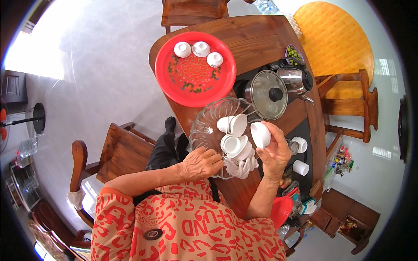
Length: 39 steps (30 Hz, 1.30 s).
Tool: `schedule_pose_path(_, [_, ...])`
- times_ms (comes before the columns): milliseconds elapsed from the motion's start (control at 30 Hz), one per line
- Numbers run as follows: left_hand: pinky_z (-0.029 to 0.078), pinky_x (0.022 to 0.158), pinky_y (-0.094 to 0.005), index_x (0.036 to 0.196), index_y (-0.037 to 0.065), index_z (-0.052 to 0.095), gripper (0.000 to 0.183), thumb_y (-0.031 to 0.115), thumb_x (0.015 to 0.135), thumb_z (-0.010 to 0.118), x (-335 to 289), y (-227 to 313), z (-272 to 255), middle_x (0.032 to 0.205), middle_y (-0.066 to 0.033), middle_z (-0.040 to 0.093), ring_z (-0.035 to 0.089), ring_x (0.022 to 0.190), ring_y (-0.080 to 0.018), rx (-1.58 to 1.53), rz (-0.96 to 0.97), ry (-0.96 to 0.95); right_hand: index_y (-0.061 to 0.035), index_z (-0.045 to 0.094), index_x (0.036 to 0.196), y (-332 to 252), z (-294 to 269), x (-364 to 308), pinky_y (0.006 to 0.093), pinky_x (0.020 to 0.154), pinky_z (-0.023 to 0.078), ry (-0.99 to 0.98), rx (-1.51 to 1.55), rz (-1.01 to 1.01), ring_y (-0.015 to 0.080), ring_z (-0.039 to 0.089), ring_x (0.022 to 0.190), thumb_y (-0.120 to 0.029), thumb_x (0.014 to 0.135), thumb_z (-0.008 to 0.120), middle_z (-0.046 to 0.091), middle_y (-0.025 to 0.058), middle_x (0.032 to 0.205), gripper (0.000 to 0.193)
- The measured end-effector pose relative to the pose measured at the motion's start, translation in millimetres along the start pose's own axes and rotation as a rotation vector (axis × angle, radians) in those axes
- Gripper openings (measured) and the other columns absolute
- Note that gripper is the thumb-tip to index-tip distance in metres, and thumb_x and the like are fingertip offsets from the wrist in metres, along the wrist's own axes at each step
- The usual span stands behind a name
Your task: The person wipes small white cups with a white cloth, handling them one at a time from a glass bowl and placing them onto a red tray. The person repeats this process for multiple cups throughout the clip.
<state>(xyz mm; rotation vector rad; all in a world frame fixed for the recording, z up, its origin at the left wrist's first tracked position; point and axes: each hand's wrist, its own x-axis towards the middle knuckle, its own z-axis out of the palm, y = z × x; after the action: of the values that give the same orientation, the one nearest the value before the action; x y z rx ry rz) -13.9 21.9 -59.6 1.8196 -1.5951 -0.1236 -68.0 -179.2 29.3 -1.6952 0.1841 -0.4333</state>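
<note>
Nearest of all, my patterned shirt, tan fabric blotched orange-red. And here's my right hand, pinching one smooth white cup between thumb and fingers, up by the right rim of the fluted glass bowl! My left hand sits at the bowl's near-left rim, fingers curled; whether they grip anything, I cannot tell. Inside that clear, ribbed glass: at least four rounded cups, tilted and overlapping, one crumpled white rag bunched against them. Beyond, one round red tray, glossy, leafy-printed, carrying three upturned cups. To its right, one pot, one glass lid, one black knob. Underneath, the grained wooden tabletop.
</note>
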Motion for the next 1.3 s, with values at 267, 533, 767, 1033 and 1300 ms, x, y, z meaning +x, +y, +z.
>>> schedule_pose_path(267, [0.047, 0.062, -0.0328, 0.110, 0.007, 0.048, 0.043, 0.020, 0.077, 0.071, 19, 15, -19, 0.084, -0.0073, 0.051, 0.056, 0.069, -0.0208, -0.495, -0.439, 0.149, 0.0066, 0.056, 0.117, 10, 6, -22, 0.0213, 0.057, 0.043, 0.149, 0.563, 0.322, 0.0103, 0.056, 0.076, -0.012, 0.081, 0.070, 0.064, 0.0107, 0.100, 0.043])
schedule_pose_path(533, [0.042, 0.053, -0.0202, 0.121, 0.003, 0.042, 0.041, 0.018, 0.088, 0.062, 37, 29, -28, 0.094, -0.0033, 0.052, 0.049, 0.064, -0.0064, -1.285, -0.611, 0.260, 0.0052, 0.061, 0.109, 1, 9, -47, 0.0186, 0.059, 0.041, 0.102, 0.621, 0.434, 0.0061, 0.054, 0.071, -0.019, 0.085, 0.066, 0.063, 0.0042, 0.089, 0.034])
schedule_pose_path(767, [0.048, 0.051, -0.0231, 0.110, 0.002, 0.045, 0.024, 0.016, 0.092, 0.055, 46, 50, -32, 0.086, -0.0068, 0.059, 0.056, 0.062, -0.0107, -1.388, -0.852, 0.221, 0.0016, 0.063, 0.109, 0, 18, -65, 0.0225, 0.068, 0.043, 0.054, 0.370, 0.352, 0.0086, 0.052, 0.086, -0.015, 0.087, 0.064, 0.059, 0.0007, 0.098, 0.028])
schedule_pose_path(1033, [0.046, 0.045, -0.0211, 0.102, 0.002, 0.044, 0.018, 0.012, 0.091, 0.055, 39, 41, -27, 0.081, -0.0077, 0.060, 0.058, 0.059, -0.0099, -1.408, -0.895, 0.350, -0.0043, 0.059, 0.106, -7, -15, -91, 0.0320, 0.076, 0.046, 0.045, -0.576, 0.047, 0.0231, 0.054, 0.089, -0.019, 0.068, 0.077, 0.050, 0.0087, 0.105, 0.044])
schedule_pose_path(1300, [0.043, 0.048, -0.0210, 0.105, 0.006, 0.047, 0.018, 0.010, 0.090, 0.055, 38, 34, -19, 0.087, -0.0062, 0.060, 0.055, 0.061, -0.0090, -1.660, -1.033, 0.277, -0.0076, 0.056, 0.100, 17, 14, -118, 0.0373, 0.074, 0.049, 0.033, -1.045, 0.082, 0.0305, 0.055, 0.091, -0.007, 0.065, 0.072, 0.053, 0.0101, 0.101, 0.038])
